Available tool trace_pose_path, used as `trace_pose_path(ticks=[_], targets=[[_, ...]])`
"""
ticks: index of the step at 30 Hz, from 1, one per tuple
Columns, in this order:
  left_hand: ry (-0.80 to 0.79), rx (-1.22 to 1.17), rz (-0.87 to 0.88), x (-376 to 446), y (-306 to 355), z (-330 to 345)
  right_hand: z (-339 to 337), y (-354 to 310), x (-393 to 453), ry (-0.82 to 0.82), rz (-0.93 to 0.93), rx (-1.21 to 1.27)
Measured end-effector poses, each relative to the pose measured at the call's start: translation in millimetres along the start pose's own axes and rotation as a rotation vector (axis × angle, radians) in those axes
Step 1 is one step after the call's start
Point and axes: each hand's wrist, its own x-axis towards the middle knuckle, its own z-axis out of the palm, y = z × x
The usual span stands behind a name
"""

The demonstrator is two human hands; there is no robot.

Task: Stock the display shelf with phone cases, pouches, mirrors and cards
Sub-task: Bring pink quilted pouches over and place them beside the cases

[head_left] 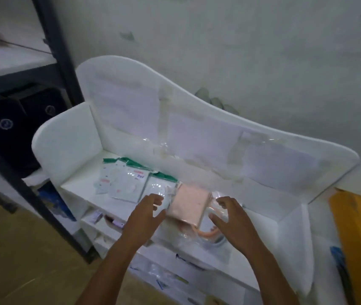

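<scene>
Low in the middle of the frame, the left hand (147,211) and the right hand (226,213) flank a pink pouch in a clear wrapper (188,204). Both hands are spread with fingers loosely curved. The left fingertips reach the wrapper's left edge and the right fingertips sit at its right edge, but neither hand has closed round the pouch; whether they actually press the film I cannot tell, as the view is soft with blur.

The pouch lies flat between the two hands on the top tier of the white display shelf (76,190), its near end hanging slightly over the front lip. It looks light and soft, and the glossy plastic sleeve is probably slippery and crinkly, so a pinch on the film alone could slide. Taking it by both long edges, thumbs under the overhanging end, seems the safer hold.

Just left of the left hand lie flat packets with green header cards (126,181), overlapping one another toward the centre left. Beneath the pouch's near end, on the next tier down, a pink ring-shaped item in plastic (208,235) shows. Further small packaged goods (162,280) sit on lower tiers. A dark metal rack (65,73) stands at the upper left.
</scene>
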Motion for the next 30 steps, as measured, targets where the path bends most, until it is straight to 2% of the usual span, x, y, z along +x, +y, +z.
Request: trace_pose_path(ticks=[4, 7, 13, 20, 24, 30], targets=[[-0.105, 0.045, -0.002, 21.5, 4.2, 26.9, 0.6, 13.7, -9.3, 0.081, 0.109, 0.019], [-0.164, 0.128, -0.078, 31.7, 4.1, 42.3, 3.3, 20.7, -15.5, 0.115, 0.168, 0.025], [-0.149, 0.439, -0.139, 36.0, 11.1, 67.1, 8.8, 27.3, -18.6, 0.153, 0.167, 0.013], [-0.196, 0.209, -0.342, 57.0, 7.0, 65.0, 9.2, 27.5, -12.1, 0.115, 0.153, 0.048], [-0.231, 0.219, -0.326, 66.3, 11.2, 57.5, 3.3, 30.7, -5.5, 0.098, 0.148, 0.065], [-0.118, -0.305, -0.428, 64.3, -2.3, 33.3, 6.6, 29.2, 4.1, 0.083, 0.151, 0.082]])
